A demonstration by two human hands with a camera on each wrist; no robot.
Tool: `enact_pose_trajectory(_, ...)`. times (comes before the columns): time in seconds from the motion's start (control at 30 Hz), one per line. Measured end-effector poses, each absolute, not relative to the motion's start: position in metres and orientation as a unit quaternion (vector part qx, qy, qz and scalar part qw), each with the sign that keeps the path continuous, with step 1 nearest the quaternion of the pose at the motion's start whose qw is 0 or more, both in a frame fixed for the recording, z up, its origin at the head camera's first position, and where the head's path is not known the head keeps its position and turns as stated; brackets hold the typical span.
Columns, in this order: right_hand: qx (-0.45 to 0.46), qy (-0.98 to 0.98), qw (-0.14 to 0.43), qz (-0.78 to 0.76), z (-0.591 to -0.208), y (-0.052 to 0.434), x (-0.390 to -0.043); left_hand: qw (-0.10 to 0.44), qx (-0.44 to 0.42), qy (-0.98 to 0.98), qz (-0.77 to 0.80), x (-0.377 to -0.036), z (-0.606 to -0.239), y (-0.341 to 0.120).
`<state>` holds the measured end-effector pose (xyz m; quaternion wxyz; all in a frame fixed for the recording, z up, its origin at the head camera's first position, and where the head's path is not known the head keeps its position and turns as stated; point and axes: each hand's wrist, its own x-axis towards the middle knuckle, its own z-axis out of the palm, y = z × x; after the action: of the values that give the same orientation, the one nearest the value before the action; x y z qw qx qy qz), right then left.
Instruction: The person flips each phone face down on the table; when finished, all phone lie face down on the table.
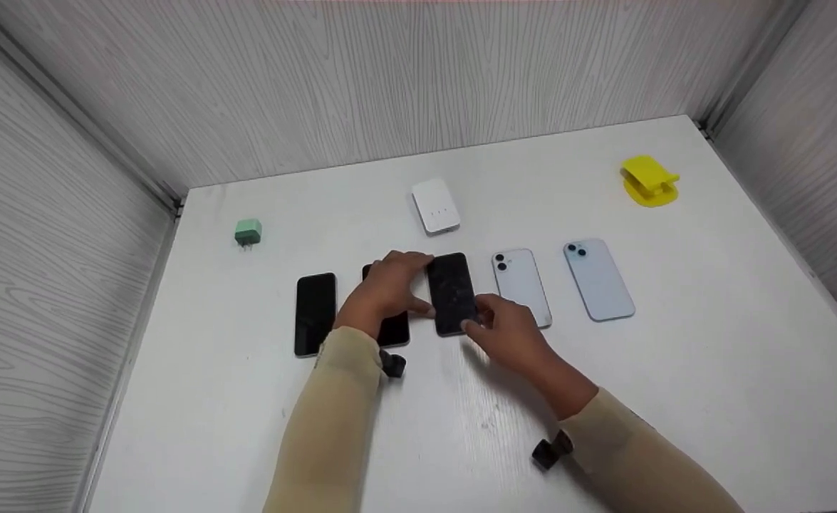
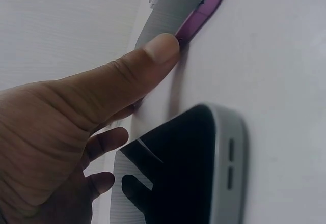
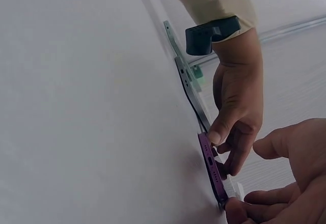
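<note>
A dark-screened smartphone (image 1: 451, 296) with a purple edge (image 2: 201, 12) lies face up between both hands. My left hand (image 1: 386, 285) reaches over a second dark-screened phone (image 1: 394, 332). Its thumb (image 2: 153, 53) touches the purple phone's left edge, and its forefinger is at the upper left corner. On the other side, my right hand (image 1: 514, 331) has fingertips (image 3: 235, 208) against the lower right corner, while its thumb (image 3: 267, 145) stands apart above the screen in the right wrist view. A white phone (image 1: 525, 285) lies back up, partly behind the right hand.
Another dark-screened phone (image 1: 315, 313) lies at the left of the white table (image 1: 425, 442). To the right is a pale blue phone (image 1: 600, 280), back up. Farther back are a green plug charger (image 1: 248, 231), a white box-shaped device (image 1: 434, 204) and a yellow plastic stand (image 1: 648, 179).
</note>
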<state>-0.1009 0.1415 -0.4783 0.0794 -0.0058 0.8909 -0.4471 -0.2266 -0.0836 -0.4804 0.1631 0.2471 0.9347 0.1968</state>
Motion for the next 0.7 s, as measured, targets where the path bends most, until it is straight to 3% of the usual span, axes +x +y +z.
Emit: enact_pose_trajectory(0.7,0.012,0.844,0.061,-0.532,-0.4813,0.1338,-0.1061,0.131,0.267,0.938,0.177,-0.2217,-0.4823,-0.0884)
